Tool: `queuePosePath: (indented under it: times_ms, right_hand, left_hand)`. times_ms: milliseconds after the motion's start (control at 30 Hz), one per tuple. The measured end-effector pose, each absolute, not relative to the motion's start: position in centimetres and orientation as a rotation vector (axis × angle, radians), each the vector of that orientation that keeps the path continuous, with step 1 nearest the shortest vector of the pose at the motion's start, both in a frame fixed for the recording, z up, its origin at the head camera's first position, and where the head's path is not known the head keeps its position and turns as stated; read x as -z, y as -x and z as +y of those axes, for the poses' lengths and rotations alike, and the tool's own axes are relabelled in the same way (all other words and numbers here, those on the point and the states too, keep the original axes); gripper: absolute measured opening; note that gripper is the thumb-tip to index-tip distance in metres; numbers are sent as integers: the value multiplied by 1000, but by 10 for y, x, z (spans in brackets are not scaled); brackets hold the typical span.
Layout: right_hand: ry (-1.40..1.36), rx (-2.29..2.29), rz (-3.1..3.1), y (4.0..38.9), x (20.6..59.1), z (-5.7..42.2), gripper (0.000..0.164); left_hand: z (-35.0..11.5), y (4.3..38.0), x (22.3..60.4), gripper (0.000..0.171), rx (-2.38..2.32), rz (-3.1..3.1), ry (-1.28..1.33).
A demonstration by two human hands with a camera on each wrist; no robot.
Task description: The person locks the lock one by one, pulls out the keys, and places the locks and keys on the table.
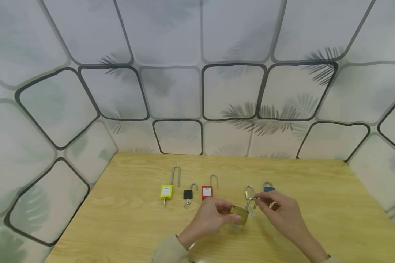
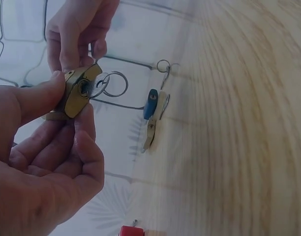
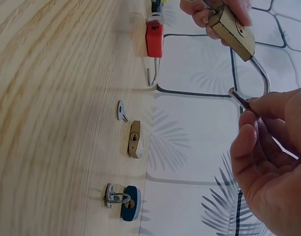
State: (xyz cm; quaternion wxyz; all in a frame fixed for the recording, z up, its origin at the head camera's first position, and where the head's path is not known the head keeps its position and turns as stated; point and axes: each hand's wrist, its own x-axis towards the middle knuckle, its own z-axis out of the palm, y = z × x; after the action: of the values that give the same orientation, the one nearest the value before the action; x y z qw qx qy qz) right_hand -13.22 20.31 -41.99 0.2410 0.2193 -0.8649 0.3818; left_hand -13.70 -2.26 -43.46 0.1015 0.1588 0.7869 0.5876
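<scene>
My left hand (image 1: pixel 212 216) grips the body of a brass padlock (image 1: pixel 240 215) between thumb and fingers, above the table. The padlock's steel shackle (image 3: pixel 261 73) stands open, its free end swung out of the body. With thumb and fingertips my right hand (image 1: pixel 283 213) pinches the shackle near its bend. In the left wrist view, a key with a ring (image 2: pixel 116 84) sits in the keyhole at the underside of the body. Behind the hands lie a smaller brass padlock (image 3: pixel 135 139) and a blue padlock (image 3: pixel 131 203).
On the wooden table (image 1: pixel 125 219), a yellow padlock (image 1: pixel 166 192), a black padlock (image 1: pixel 188 194) and a red padlock (image 1: pixel 207 191) lie in a row to the left, shackles open. A loose key (image 3: pixel 121 110) rests near the small brass padlock. Patterned fabric walls (image 1: pixel 174 91) enclose the back and sides.
</scene>
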Motion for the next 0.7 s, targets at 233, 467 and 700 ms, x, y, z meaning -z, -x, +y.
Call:
queuePosePath:
  times_ms: [233, 467, 700]
  right_hand:
    - [-579, -1026, -2378, 131, 419, 203, 24]
    - [-574, -1048, -2390, 130, 419, 202, 14]
    - [-579, -1064, -2402, 130, 416, 199, 8]
  left_hand:
    - [-19, 135, 435, 18, -1733, 2311, -487]
    - [-18, 134, 432, 20, -1743, 2281, -500]
    - [-16, 132, 432, 18, -1767, 2257, -513]
